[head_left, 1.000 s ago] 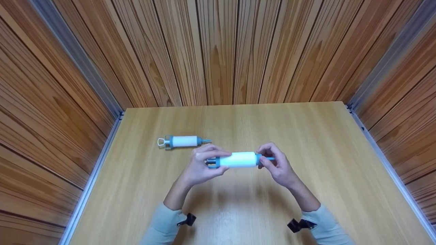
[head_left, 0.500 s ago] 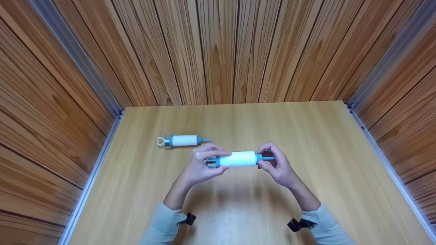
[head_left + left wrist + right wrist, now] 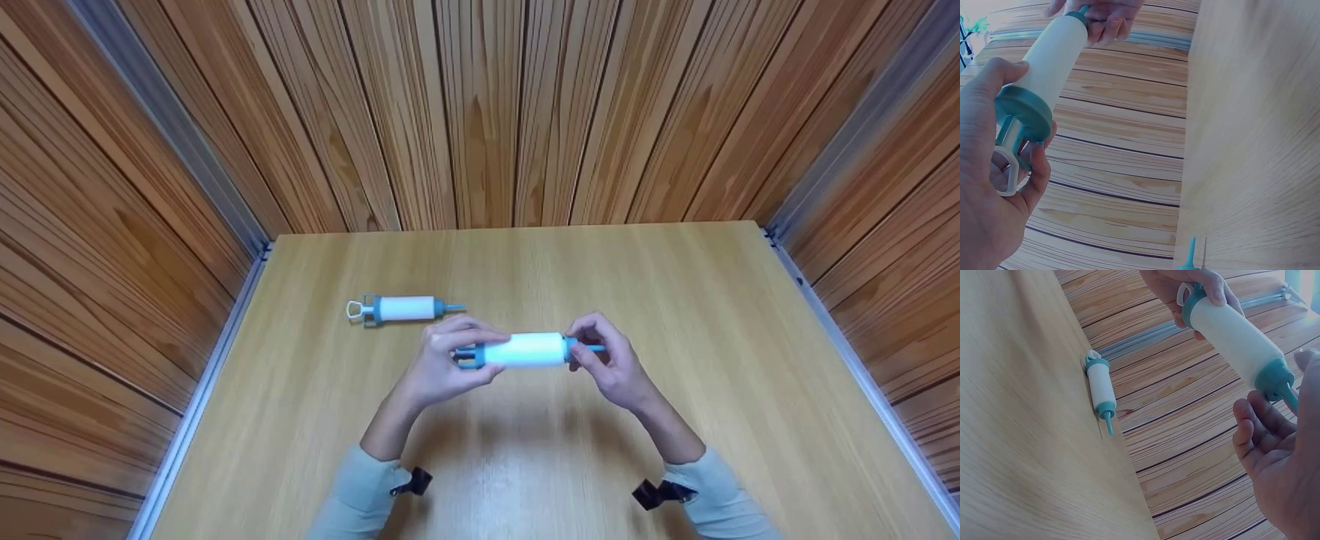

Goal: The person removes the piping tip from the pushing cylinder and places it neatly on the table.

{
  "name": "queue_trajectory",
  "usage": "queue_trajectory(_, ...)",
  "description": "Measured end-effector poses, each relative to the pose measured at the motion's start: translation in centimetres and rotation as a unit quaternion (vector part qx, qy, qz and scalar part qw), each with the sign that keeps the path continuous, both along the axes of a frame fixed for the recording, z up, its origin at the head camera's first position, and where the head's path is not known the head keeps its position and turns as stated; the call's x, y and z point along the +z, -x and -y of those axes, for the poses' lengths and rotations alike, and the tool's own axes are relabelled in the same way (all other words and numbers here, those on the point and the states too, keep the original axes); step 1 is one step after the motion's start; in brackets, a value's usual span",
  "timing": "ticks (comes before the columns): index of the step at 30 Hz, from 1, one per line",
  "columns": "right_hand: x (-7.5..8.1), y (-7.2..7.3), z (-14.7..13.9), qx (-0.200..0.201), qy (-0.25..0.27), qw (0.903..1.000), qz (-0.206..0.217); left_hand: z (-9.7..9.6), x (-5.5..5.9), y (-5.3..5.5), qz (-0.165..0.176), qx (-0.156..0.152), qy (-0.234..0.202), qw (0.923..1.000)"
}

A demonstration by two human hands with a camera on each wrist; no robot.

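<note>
A syringe (image 3: 529,349) with a white barrel and teal ends is held level above the table. My left hand (image 3: 446,367) grips its plunger end, thumb and fingers around the teal collar (image 3: 1024,109). A white loop handle (image 3: 1013,177) sits within that palm in the left wrist view. At the other end, my right hand (image 3: 611,367) pinches the teal nozzle cap (image 3: 1272,377), its thin tip (image 3: 1288,395) pointing right past the fingers. Farther back on the left lies a second, similar syringe (image 3: 407,309), with nobody touching it.
The wooden table (image 3: 720,300) has a wood-plank wall (image 3: 480,120) behind it and more plank walls at both sides. Metal rails (image 3: 202,405) run along the side edges. A black wrist camera (image 3: 411,484) sits at each sleeve.
My right thumb slid down the nozzle cap half a second ago and is back up on it now. The left hand and both syringes stay in place.
</note>
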State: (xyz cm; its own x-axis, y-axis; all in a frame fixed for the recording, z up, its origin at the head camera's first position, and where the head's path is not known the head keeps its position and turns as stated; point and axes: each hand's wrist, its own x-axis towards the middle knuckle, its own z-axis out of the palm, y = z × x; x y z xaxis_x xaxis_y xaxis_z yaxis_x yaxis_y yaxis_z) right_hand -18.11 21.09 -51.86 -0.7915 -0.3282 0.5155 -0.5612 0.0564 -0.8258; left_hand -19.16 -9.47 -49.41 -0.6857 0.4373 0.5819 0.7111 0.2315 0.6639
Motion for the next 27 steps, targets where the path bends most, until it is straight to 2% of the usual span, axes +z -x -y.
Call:
queue_trajectory(9, 0.04, -0.25, 0.03, 0.002, 0.004, 1.0000, 0.006, 0.04, 0.07, -0.17, 0.005, 0.000, 0.002, 1.0000)
queue_trajectory(19, 0.12, -0.16, 0.17, 0.017, 0.022, 0.9994, -0.020, -0.09, 0.39, -0.30, 0.002, 0.008, -0.002, 1.0000)
queue_trajectory(27, 0.20, -0.14, 0.09, 0.010, 0.012, 0.9997, -0.017, -0.07, 0.63, -0.55, 0.009, 0.012, 0.003, 0.9999)
